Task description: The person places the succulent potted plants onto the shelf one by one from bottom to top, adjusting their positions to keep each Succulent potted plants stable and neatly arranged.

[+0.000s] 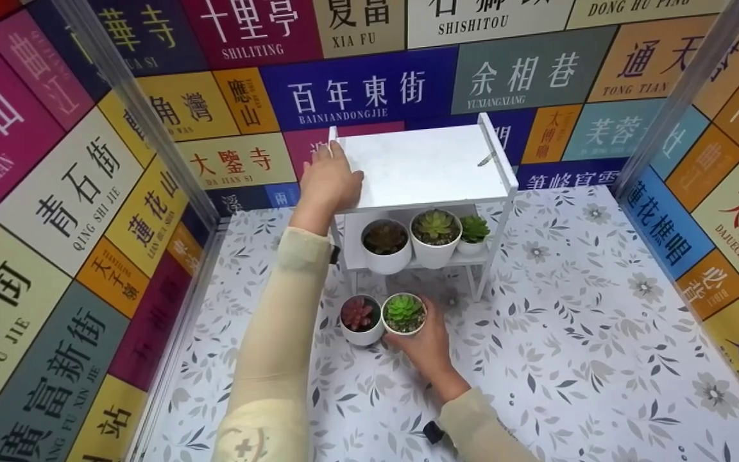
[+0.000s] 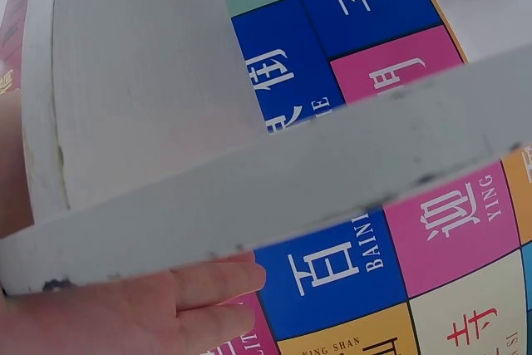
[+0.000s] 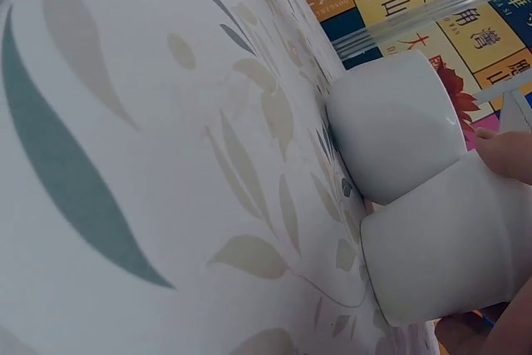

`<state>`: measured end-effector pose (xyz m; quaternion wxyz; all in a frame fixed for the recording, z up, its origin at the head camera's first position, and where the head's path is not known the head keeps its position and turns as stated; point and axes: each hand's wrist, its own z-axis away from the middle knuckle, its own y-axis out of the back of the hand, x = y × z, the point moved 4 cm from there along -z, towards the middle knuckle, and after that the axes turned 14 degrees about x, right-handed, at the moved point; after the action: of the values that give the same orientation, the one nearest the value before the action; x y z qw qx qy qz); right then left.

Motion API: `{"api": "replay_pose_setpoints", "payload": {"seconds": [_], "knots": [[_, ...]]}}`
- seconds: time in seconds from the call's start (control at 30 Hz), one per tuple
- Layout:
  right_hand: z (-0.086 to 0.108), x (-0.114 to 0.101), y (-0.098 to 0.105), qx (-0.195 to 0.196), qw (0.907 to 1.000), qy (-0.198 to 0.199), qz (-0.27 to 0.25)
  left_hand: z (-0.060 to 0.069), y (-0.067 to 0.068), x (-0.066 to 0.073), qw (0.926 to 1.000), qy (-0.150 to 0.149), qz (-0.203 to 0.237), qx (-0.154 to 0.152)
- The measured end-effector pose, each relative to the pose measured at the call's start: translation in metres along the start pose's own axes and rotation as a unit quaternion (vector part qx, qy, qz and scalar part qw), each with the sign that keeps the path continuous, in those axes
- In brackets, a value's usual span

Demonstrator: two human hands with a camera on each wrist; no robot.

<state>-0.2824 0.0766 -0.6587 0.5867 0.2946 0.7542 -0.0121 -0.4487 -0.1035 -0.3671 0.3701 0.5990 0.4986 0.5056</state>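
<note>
My left hand (image 1: 331,183) grips the upper left side of a small white two-tier shelf (image 1: 433,167). In the left wrist view its fingers (image 2: 212,284) lie along the outer face of the side rail (image 2: 274,180), with the thumb side across it. Down in front of the shelf, my right hand (image 1: 430,346) holds a white pot with a bright green succulent (image 1: 404,313), fingers around its right side. Against that pot's left stands another white pot with a red succulent (image 1: 360,314). Both pot bases appear to rest on the floral cloth in the right wrist view.
On the lower tier sit a white pot with a dark brownish succulent (image 1: 386,247), a pot with a pale green succulent (image 1: 436,236) and a smaller green potted plant (image 1: 473,232). Sign-covered walls (image 1: 369,93) surround the floral cloth (image 1: 568,308).
</note>
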Motion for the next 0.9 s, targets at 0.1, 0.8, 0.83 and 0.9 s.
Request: {"api": "replay_pose_setpoints", "payload": {"seconds": [0.1, 0.8, 0.83, 0.9], "knots": [[0.000, 0.001, -0.001, 0.001, 0.9999, -0.002, -0.012, 0.000, 0.000, -0.001, 1.0000, 0.001, 0.000, 0.001], [0.005, 0.015, -0.003, 0.007, 1.0000, -0.005, 0.003, 0.000, -0.002, -0.001, 0.9999, 0.004, 0.013, 0.003], [0.005, 0.015, -0.003, 0.006, 1.0000, -0.006, 0.003, 0.000, -0.002, -0.001, 0.9999, 0.004, 0.012, 0.003], [0.005, 0.016, -0.004, 0.006, 0.9999, -0.008, 0.004, 0.000, -0.002, -0.001, 0.9999, 0.006, 0.009, 0.001]]}}
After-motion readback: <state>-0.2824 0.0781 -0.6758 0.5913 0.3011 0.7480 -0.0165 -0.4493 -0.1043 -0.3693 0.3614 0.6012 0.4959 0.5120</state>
